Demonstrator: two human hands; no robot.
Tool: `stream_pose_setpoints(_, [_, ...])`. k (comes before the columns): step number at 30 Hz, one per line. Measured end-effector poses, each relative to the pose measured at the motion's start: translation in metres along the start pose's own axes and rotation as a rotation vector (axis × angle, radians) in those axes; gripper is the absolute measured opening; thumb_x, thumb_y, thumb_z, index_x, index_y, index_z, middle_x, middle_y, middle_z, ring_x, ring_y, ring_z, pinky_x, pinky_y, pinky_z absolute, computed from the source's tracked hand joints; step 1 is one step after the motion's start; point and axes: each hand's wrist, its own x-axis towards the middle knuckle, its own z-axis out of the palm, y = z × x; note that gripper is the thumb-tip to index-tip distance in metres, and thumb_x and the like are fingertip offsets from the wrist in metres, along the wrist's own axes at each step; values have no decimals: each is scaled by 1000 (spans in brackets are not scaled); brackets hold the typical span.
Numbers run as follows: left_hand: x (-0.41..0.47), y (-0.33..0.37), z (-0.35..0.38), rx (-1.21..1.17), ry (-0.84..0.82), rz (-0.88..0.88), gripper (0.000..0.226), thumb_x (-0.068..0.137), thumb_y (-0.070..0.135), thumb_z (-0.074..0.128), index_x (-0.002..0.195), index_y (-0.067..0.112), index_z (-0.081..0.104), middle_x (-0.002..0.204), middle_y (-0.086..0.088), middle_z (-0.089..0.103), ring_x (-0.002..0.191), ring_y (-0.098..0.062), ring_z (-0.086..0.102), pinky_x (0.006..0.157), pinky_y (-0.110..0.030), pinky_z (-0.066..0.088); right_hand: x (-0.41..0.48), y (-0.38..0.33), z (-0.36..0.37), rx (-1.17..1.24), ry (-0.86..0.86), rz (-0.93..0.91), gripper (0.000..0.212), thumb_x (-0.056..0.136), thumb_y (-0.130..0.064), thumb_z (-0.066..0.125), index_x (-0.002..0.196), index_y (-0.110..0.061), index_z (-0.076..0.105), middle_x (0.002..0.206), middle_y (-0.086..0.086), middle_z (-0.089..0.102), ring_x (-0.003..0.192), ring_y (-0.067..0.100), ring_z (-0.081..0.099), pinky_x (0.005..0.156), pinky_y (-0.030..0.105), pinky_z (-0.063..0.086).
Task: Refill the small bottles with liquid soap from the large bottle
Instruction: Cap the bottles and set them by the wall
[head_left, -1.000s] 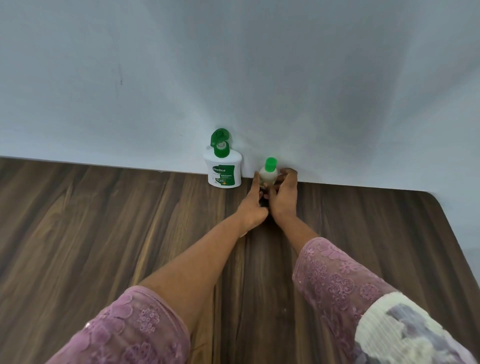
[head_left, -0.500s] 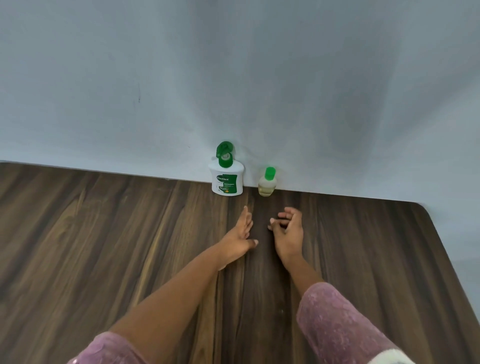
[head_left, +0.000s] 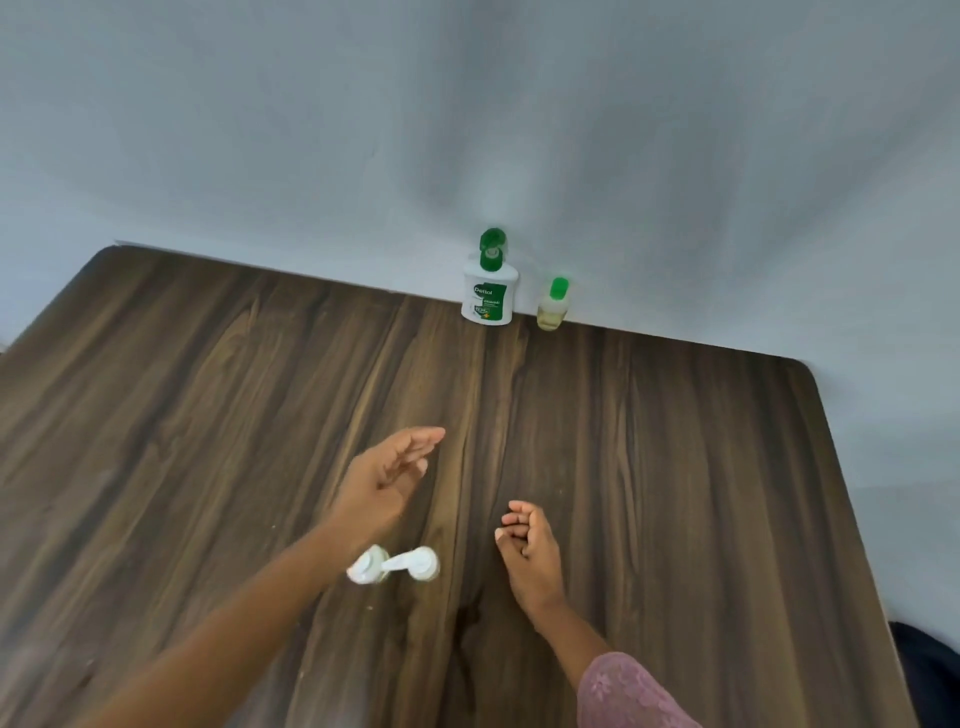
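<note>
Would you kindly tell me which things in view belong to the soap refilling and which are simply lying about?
Belongs to the job:
- large white plastic soap bottle, green flip cap open
- small clear bottle with green cap, holding yellowish liquid

Lying about:
- blurred white plastic item, too unclear to identify
- dark object at the lower right corner of the view

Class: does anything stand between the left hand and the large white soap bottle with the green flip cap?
Nothing visible does. Only brown wood-grain table shows between the left hand and the large white soap bottle. The small white plastic object lies behind the hand, by the forearm.
</note>
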Motion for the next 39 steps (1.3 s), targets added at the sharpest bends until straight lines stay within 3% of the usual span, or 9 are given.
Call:
stream_pose_setpoints(5, [-110, -8, 12, 205, 457, 240, 30, 88, 23, 44, 108, 17, 65, 104, 14, 67, 97, -2, 63, 84, -12, 44, -51, 3, 16, -4, -85, 7, 36, 85, 6, 60, 107, -22, 51, 103, 6, 56, 87, 13, 57, 76, 15, 49])
stream_pose_setpoints(7, [-143, -20, 25, 138, 589, 221, 27, 84, 20, 47, 104, 23, 64, 103, 14, 66, 97, -2, 63, 84, -12, 45, -64, 3, 20, -46, -121, -21, 43, 83, 6, 62, 107, -28, 50, 107, 2, 55, 94, 12, 58, 82, 16, 49])
stream_pose_setpoints(9, [-160, -41, 41, -19, 661, 72, 34, 78, 12, 52, 101, 36, 63, 100, 13, 68, 94, -2, 64, 83, -11, 47, -71, 3, 23, -98, -145, -53, 46, 81, 1, 66, 110, -31, 50, 113, -5, 54, 102, 10, 57, 87, 16, 48])
stream_pose_setpoints(12, [-158, -84, 60, -106, 506, -161, 54, 79, -9, 56, 105, 38, 59, 104, 8, 66, 106, -17, 62, 87, -19, 48, -76, -2, 27, -141, -149, -97, 47, 81, -8, 70, 117, -28, 49, 117, -12, 51, 106, 4, 54, 88, 15, 46])
stream_pose_setpoints(16, [-137, -104, 73, -157, 289, -353, 69, 79, -21, 50, 139, 10, 34, 131, 0, 42, 129, -26, 44, 100, -28, 37, -79, -9, 33, -186, -206, -149, 47, 80, -12, 70, 118, -31, 48, 116, -16, 51, 105, 0, 53, 86, 11, 44])
stream_pose_setpoints(20, [-122, -112, 69, -11, 199, -210, 75, 72, 4, 51, 143, 13, 30, 138, 0, 43, 130, -16, 44, 109, -38, 37, -81, -15, 43, -168, -201, -222, 41, 83, -20, 68, 119, -30, 53, 117, -15, 56, 109, 0, 54, 90, 15, 45])
stream_pose_setpoints(27, [-107, -116, 68, 33, 117, -134, 73, 69, 3, 49, 141, 13, 36, 134, 0, 51, 126, -11, 48, 106, -41, 42, -74, -19, 50, -153, -91, -225, 29, 87, -18, 63, 114, -26, 60, 110, -14, 62, 102, 4, 61, 89, 29, 52])
stream_pose_setpoints(33, [-73, -116, 81, 31, 15, -92, 72, 77, 1, 53, 143, 21, 33, 139, 2, 46, 129, -10, 45, 107, -42, 40, -57, -22, 39, -90, 62, -208, 34, 87, -12, 65, 107, -38, 56, 108, -14, 62, 100, 3, 61, 85, 20, 52])
stream_pose_setpoints(39, [-12, -94, 108, 8, -69, -45, 76, 68, 1, 46, 138, 26, 33, 138, -2, 42, 129, -10, 43, 109, -38, 38, -6, -26, 7, -46, 236, -209, 33, 85, -6, 67, 107, -29, 58, 105, -7, 64, 96, 8, 63, 80, 17, 52])
